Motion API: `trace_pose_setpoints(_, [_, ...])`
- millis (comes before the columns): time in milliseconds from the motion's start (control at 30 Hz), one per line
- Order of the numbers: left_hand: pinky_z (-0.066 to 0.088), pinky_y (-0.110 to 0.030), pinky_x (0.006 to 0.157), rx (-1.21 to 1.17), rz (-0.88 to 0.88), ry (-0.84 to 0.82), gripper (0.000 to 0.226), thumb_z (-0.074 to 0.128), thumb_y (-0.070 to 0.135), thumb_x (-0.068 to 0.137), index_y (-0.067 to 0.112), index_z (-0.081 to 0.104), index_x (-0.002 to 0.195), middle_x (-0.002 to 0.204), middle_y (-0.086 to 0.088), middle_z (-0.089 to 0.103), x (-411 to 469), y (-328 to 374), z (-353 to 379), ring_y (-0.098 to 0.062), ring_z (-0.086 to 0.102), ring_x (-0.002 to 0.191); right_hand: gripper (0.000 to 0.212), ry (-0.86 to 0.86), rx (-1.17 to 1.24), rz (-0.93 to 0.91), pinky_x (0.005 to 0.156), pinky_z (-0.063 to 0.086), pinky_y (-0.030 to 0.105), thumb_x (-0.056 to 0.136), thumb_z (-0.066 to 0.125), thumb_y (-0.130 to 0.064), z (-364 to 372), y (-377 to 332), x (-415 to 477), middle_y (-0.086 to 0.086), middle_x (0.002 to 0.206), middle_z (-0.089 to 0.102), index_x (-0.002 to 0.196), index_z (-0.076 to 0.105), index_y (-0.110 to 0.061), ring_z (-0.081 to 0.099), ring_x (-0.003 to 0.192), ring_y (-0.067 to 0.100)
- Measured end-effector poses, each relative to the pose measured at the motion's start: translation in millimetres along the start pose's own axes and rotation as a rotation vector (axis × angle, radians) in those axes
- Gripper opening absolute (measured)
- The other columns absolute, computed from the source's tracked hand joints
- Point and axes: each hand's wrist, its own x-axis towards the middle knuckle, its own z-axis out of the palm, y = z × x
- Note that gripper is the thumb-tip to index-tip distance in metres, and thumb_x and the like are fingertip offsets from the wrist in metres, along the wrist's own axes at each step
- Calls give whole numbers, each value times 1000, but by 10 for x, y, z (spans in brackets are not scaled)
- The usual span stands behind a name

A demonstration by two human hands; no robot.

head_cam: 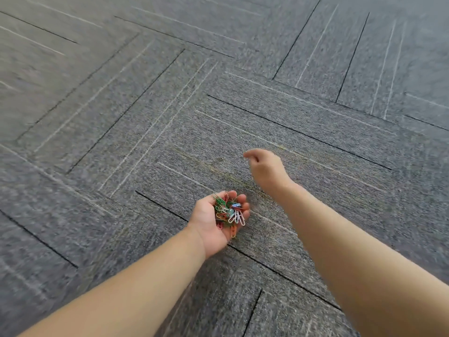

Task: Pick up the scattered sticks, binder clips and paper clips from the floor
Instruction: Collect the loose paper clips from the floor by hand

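Fingers [243,198] of left hand [211,221] round paper clips [229,212], above grey carpet tiles [291,117].

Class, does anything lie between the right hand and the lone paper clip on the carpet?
Nothing visible does. The paper clip lies on bare carpet just left of the right hand. The left hand, cupping the gathered clips, is nearer the person, off that path.
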Motion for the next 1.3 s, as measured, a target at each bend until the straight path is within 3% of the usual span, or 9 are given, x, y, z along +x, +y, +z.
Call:
trace_pose_setpoints(100, [56,-29,53,-61,32,-1,39,42,20,96,7,61,64,66,-11,66,-102,98,-90,-24,63,53,25,60,-178,-229,59,51,39,93,52,-11,320,-252,75,14,71,67,79,66,4,56,60,25])
trace_pose_setpoints(167, [56,-29,53,-94,44,-6,43,41,20,96,6,62,61,65,-12,66,-170,122,-154,-24,64,51,18,46,-210,-284,63,53,40,93,53,-11,483,-306,97,16,78,68,92,66,1,61,69,31])
trace_pose_setpoints(267, [55,-29,52,-116,64,4,38,42,20,96,7,60,66,64,-12,66,-250,132,-242,-23,64,50,21,-28,-445,-249,57,49,37,96,47,-9,663,-357,68,16,90,68,117,48,-7,65,80,35])
trace_pose_setpoints(467, [55,-29,51,-157,71,-5,36,42,19,95,7,59,66,63,-12,65,-278,157,-353,-24,63,49,18,-43,-552,-18,62,42,33,94,41,-3,733,-549,138,15,103,65,112,44,-3,63,89,32])
trace_pose_setpoints(633, [55,-29,50,-170,36,-12,45,43,19,94,6,62,55,63,-11,65,-264,67,-282,-24,62,48,55,-38,-638,-11,60,44,33,93,41,0,646,-508,80,15,109,65,144,20,1,65,93,32])
trace_pose_setpoints(833, [55,-29,51,-146,4,-5,39,44,19,94,7,60,61,63,-12,64,-249,-14,-131,-23,61,49,32,-148,-655,35,69,43,37,95,40,-6,523,-554,139,14,116,62,127,40,-4,61,103,33])
trace_pose_setpoints(1067, [55,-28,53,-141,30,-11,46,42,21,95,7,62,56,65,-12,65,-230,61,-153,-24,61,52,51,-19,-590,168,66,45,36,95,41,-5,529,-462,119,15,110,66,142,22,-1,64,96,31])
trace_pose_setpoints(1200, [55,-28,53,-144,36,-7,51,41,20,95,7,63,51,65,-11,64,-222,44,-201,-24,62,53,40,-88,-647,169,72,46,36,99,39,-13,499,-483,131,17,126,57,137,32,-1,60,106,31])
trace_pose_setpoints(1300, [55,-29,53,-134,19,10,50,42,19,95,6,63,51,63,-12,64,-237,23,-200,-24,60,55,52,-80,-687,213,68,46,33,97,41,-8,469,-478,103,18,124,58,143,18,2,62,101,28])
